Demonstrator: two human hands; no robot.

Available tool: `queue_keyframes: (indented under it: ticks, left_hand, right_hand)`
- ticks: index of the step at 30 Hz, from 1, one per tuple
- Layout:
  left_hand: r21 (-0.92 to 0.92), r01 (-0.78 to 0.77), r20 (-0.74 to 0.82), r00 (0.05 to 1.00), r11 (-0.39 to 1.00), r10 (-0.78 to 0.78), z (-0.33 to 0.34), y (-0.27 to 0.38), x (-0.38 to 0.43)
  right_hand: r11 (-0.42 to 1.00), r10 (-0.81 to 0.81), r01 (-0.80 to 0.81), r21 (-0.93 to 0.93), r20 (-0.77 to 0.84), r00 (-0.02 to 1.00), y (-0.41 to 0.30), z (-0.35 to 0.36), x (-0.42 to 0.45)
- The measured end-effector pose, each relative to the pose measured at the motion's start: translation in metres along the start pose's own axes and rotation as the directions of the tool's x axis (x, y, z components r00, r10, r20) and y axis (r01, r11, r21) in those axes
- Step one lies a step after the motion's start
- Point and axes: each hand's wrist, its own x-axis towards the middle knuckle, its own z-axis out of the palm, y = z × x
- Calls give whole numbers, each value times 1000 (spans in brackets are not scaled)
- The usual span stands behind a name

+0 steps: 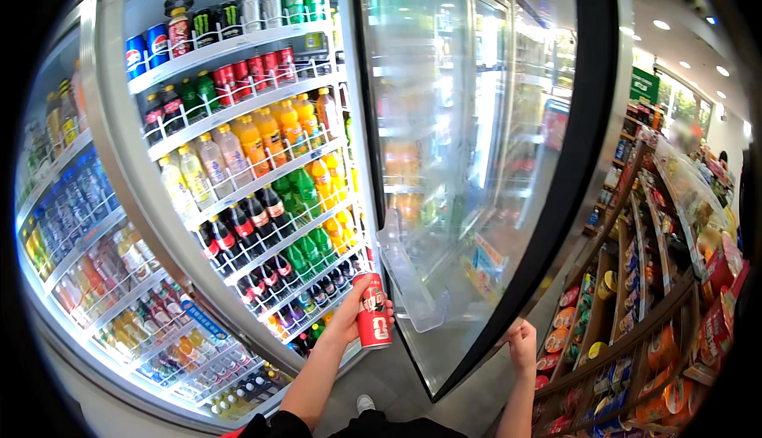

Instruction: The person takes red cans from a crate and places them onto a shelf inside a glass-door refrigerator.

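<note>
My left hand is wrapped around a tall red drink can, held upright in front of the open cooler. The can bears large white writing. At the right, my right hand grips the outer edge of the swung-open glass cooler door; part of its hold is hidden behind the dark door frame. Behind the can, the lit drinks cooler has wire-railed shelves. Red cans fill part of its second shelf, orange drink bottles the third, and cola bottles a lower one.
A closed neighbouring cooler full of bottles stands at the left. On the right, snack shelves with cup noodles and bags come close behind the open door. A clear plastic holder juts from the door. Grey floor shows below, with my shoe.
</note>
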Motion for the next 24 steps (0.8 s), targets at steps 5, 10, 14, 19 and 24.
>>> queue_keyframes:
  ticks: [5,10,14,19,24]
  left_hand:
    - [-3,170,42,985,985,-169,1,-14,46]
    - [86,213,77,973,973,-219,-10,1,67]
    - [213,-167,3,985,963,170,-11,12,73]
    - [147,-319,-22,945,936,325,-32,41,78]
    - [118,-411,-74,904,904,421,-60,52,85]
  right_hand:
    - [969,97,-42,244,-215,972,-9,-20,14]
    - [902,-375,15,-431,-766,521,-48,6,16]
    - [511,-843,147,-847,-461,277,-87,124,39]
    - [106,-620,-417,-903,-388,682,-57,151,73]
    - [-139,-644,-525,-840,-325,692,-42,140,73]
